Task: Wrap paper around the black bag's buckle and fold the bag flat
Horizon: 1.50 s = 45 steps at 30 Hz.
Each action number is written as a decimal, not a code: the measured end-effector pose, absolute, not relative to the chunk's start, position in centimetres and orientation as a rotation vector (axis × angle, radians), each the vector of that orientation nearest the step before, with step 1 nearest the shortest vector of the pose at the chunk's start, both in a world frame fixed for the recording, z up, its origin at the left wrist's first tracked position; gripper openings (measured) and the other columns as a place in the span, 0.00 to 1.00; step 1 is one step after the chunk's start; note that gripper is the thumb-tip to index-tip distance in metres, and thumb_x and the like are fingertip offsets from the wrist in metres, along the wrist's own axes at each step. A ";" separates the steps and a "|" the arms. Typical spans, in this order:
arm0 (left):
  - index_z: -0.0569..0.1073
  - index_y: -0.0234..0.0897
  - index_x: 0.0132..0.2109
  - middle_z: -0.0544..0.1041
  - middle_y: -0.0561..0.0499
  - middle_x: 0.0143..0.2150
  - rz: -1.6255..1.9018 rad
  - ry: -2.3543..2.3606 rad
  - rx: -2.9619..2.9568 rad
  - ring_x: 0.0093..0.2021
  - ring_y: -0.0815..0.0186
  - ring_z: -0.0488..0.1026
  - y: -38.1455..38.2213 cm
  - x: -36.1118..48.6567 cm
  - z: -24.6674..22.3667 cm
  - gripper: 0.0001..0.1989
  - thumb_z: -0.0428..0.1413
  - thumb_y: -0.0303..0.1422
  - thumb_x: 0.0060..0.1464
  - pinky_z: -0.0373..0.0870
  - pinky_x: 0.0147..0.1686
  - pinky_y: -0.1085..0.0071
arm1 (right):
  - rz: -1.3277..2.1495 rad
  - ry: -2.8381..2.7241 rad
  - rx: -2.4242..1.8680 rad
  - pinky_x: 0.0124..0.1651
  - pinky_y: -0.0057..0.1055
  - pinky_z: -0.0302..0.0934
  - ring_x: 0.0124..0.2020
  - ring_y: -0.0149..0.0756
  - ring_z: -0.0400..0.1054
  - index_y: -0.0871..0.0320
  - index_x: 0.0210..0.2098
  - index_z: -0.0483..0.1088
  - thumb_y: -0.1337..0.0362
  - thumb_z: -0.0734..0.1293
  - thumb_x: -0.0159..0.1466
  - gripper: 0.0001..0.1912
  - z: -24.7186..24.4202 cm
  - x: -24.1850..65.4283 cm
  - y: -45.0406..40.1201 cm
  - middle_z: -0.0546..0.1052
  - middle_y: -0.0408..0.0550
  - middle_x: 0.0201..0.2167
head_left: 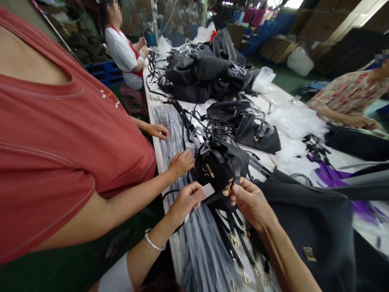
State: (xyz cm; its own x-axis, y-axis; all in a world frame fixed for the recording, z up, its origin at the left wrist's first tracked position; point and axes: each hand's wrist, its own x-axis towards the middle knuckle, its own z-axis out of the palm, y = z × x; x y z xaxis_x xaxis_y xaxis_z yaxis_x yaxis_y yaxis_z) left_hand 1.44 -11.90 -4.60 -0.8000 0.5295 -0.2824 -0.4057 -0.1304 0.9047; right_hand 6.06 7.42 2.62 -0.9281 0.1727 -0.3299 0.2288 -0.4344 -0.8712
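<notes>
My left hand (187,200), a silver bangle on its wrist, pinches a small whitish, translucent strip (208,191). My right hand (251,200) grips the end of a black strap (236,178), whose gold clasp (227,190) shows at the fingertips. Between and just beyond both hands sits a black handbag (220,162) with gold fittings. Below it, several black straps with gold snap hooks (234,239) hang down over bundled grey plastic-wrapped strips (203,251).
A co-worker in a red top (100,134) stands close at left, one hand (182,162) near the handbag. Black bags (200,67) are heaped farther along the white table (282,95). A large black bag (310,227) lies at right. Two more people sit at the table.
</notes>
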 end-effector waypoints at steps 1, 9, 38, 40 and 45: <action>0.71 0.33 0.31 0.67 0.56 0.23 2.022 1.507 0.089 0.23 0.75 0.61 -12.2 1.2 -5.0 0.21 0.62 0.49 0.50 0.56 0.25 0.77 | -2.581 1.636 0.573 0.24 0.21 0.64 0.21 0.27 0.65 0.59 0.32 0.76 0.58 0.81 0.48 0.17 2.6 5.6 7.2 0.76 0.45 0.26; 0.78 0.30 0.29 0.74 0.49 0.25 2.221 1.299 -0.157 0.26 0.71 0.67 -14.1 -0.2 -6.8 0.24 0.68 0.50 0.38 0.63 0.33 0.72 | -2.743 1.684 0.676 0.26 0.22 0.69 0.21 0.28 0.68 0.59 0.29 0.71 0.59 0.82 0.47 0.18 3.2 2.4 4.3 0.75 0.43 0.24; 0.76 0.33 0.34 0.71 0.54 0.25 2.411 0.583 -0.442 0.25 0.73 0.65 -13.0 -1.0 -10.0 0.26 0.72 0.47 0.31 0.65 0.28 0.74 | -2.690 2.059 0.830 0.29 0.22 0.72 0.23 0.33 0.73 0.60 0.29 0.70 0.58 0.82 0.46 0.21 3.0 1.7 4.8 0.76 0.45 0.24; 0.77 0.31 0.34 0.72 0.52 0.24 2.377 0.711 -0.398 0.24 0.72 0.67 -13.0 -0.8 -10.0 0.28 0.72 0.48 0.30 0.66 0.29 0.72 | -2.709 2.066 0.820 0.28 0.23 0.72 0.23 0.33 0.73 0.60 0.29 0.70 0.58 0.82 0.47 0.21 3.2 1.6 4.7 0.75 0.45 0.25; 0.79 0.28 0.33 0.77 0.45 0.28 2.252 1.050 -0.269 0.26 0.68 0.71 -13.1 -0.2 -9.3 0.30 0.71 0.51 0.29 0.66 0.31 0.71 | -2.676 2.125 0.802 0.28 0.25 0.72 0.23 0.33 0.73 0.59 0.29 0.69 0.56 0.81 0.48 0.20 3.6 1.4 4.4 0.76 0.44 0.25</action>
